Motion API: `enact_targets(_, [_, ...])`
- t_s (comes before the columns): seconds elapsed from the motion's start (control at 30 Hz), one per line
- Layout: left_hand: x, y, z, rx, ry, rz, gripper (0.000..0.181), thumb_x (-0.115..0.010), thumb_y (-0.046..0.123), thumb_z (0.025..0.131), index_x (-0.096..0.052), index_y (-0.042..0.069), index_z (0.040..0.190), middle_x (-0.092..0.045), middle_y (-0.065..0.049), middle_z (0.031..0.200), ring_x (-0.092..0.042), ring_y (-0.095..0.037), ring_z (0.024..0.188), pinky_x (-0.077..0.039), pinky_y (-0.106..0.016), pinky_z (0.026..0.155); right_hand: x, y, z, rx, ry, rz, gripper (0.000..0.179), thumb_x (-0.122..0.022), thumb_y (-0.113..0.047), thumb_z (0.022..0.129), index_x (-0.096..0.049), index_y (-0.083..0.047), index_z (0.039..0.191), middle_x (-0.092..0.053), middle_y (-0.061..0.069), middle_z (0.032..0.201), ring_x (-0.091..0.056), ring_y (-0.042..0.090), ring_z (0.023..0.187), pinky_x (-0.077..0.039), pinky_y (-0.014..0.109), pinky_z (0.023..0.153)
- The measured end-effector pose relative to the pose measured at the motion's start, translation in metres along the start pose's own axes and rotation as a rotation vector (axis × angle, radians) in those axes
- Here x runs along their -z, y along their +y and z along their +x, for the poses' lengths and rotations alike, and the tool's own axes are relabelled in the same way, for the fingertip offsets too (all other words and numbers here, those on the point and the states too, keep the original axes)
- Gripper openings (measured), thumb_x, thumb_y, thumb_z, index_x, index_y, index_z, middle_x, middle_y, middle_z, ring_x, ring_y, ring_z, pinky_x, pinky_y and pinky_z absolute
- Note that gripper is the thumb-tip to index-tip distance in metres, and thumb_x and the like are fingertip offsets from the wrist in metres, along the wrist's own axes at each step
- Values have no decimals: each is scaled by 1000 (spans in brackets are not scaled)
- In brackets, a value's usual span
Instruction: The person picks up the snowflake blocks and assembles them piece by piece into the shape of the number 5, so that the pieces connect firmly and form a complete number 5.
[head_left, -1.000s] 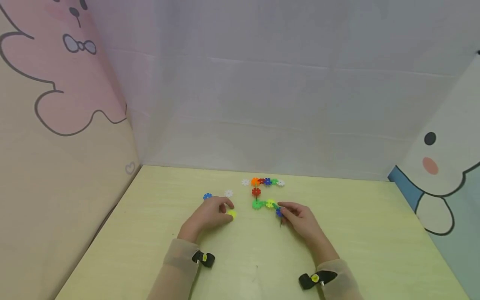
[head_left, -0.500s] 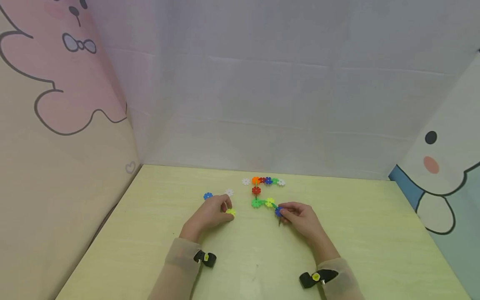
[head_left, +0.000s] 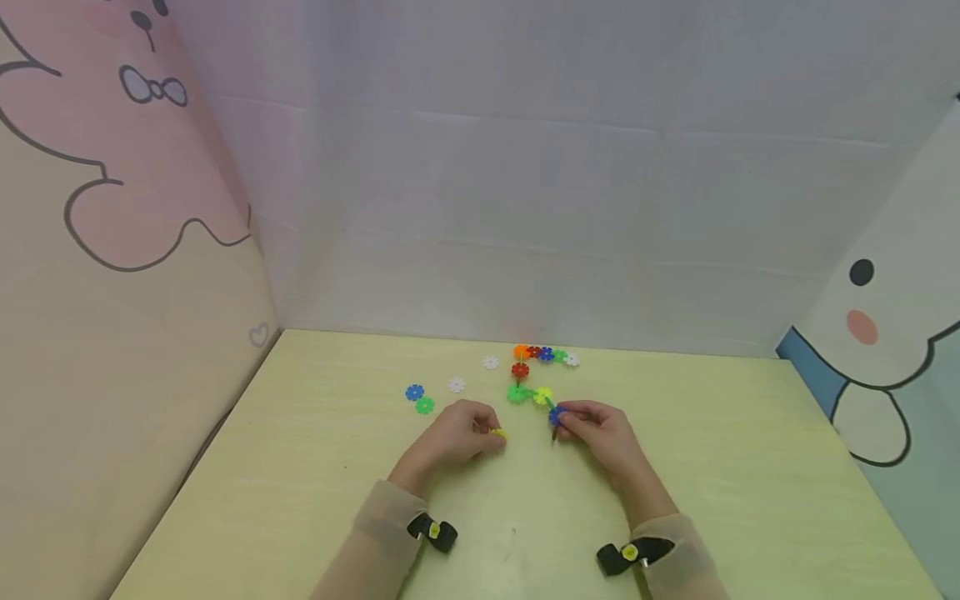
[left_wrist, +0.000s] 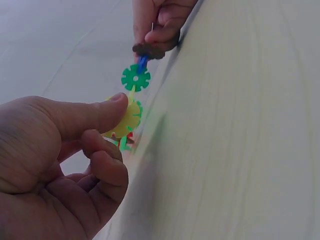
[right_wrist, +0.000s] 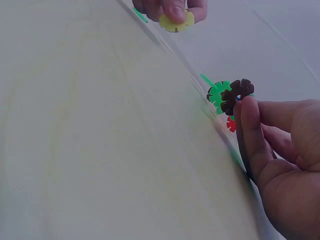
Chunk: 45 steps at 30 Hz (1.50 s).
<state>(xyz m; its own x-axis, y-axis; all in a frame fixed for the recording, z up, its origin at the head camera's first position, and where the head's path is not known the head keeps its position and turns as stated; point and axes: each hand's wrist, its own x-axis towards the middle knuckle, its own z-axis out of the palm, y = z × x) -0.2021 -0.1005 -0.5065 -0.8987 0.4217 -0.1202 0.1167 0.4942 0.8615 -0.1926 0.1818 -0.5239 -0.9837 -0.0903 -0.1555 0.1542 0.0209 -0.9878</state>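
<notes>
Between thumb and curled fingers, my left hand [head_left: 461,433] pinches a yellow notched disc [left_wrist: 131,119]. Across from it my right hand [head_left: 603,433] pinches a blue disc [head_left: 556,415] at the near end of a chain of interlocked flower-shaped discs. A dark brown disc [right_wrist: 238,96] sticks out from this end by my right fingertips. From there the chain runs through a yellow disc [head_left: 543,396], a green disc [head_left: 517,393] and a red disc [head_left: 521,370] to an orange disc [head_left: 522,352], then right to a white disc [head_left: 572,359]. The two hands are apart.
Left of the chain lie loose discs on the pale table [head_left: 300,500]: a blue one [head_left: 415,392], a green one [head_left: 424,406] and two white ones, a nearer one [head_left: 457,384] and a farther one [head_left: 491,362]. A white curtain [head_left: 525,208] hangs behind the table.
My left hand has moved right with the yellow disc, uncovering the loose green disc. The chain has shifted slightly away and its far part to the right; my right hand still holds its near end.
</notes>
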Motion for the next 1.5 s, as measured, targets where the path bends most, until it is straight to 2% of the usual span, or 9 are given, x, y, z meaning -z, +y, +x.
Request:
enact_targets(0.07, [-5,5,0,9,1,-9,16,-84,19,97,-76,16,84,-62,4,67,-56,-11,58,-45,-29,58,-2,1,0,-8,-12,10,33,-70,3,104,-66,15,135,-79,13,105,-77,12,87,-63,25,85])
enact_targets(0.17, [-12,11,0,32,-15,-57,19,-81,20,101,-77,11,85,-67,0,66,-63,-13,57,-49,-28,58,-6,0,0,-18,-22,11,33,-70,2,104,-66,15,135,-79,12,105,-77,13,87,-63,25,84])
enact_targets(0.37, [-25,16,1,73,-116,-246,19,-75,9,103,-69,2,87,-76,-8,74,-72,-17,59,-61,-30,60,-8,0,-1,-21,-12,9,30,-71,1,105,-68,14,132,-80,12,104,-77,12,85,-63,25,82])
enact_targets(0.53, [-34,17,1,81,-189,-281,15,-73,7,105,-69,1,91,-79,-9,79,-70,-15,60,-59,-28,58,-10,1,-2,-11,-32,17,30,-70,1,105,-67,17,131,-80,13,103,-76,12,84,-63,25,81])
enact_targets(0.73, [-42,17,0,102,-168,-293,21,-68,10,108,-76,1,91,-79,-8,80,-69,-14,60,-57,-27,55,-14,-1,-3,-11,-49,16,31,-70,0,106,-67,17,131,-79,15,104,-76,13,85,-63,26,82])
enact_targets(0.9, [-43,17,1,137,-133,-309,20,-72,13,106,-80,3,91,-77,-7,79,-65,-12,60,-53,-24,55,-16,-2,-3,-14,-50,19,30,-71,0,105,-68,16,130,-79,15,105,-77,14,86,-63,26,82])
enact_targets(1.17, [-43,18,0,181,-132,-390,10,-75,4,101,-74,0,92,-80,-12,82,-73,-13,62,-54,-24,53,-15,1,-2,-27,-59,30,29,-71,1,105,-68,15,130,-79,13,104,-77,15,88,-64,28,84])
enact_targets(1.43, [-43,17,2,218,-116,-410,11,-77,6,99,-70,4,91,-81,-11,84,-66,-8,55,-29,-19,44,-14,2,-2,-30,-80,51,30,-70,2,105,-66,16,131,-78,13,104,-78,16,89,-64,29,86])
enact_targets(1.5, [-44,16,3,216,-117,-424,11,-78,6,99,-70,3,92,-82,-11,85,-65,-8,54,-25,-20,43,-14,2,-2,-35,-88,56,31,-70,2,105,-65,17,132,-77,13,105,-78,16,90,-64,29,86])
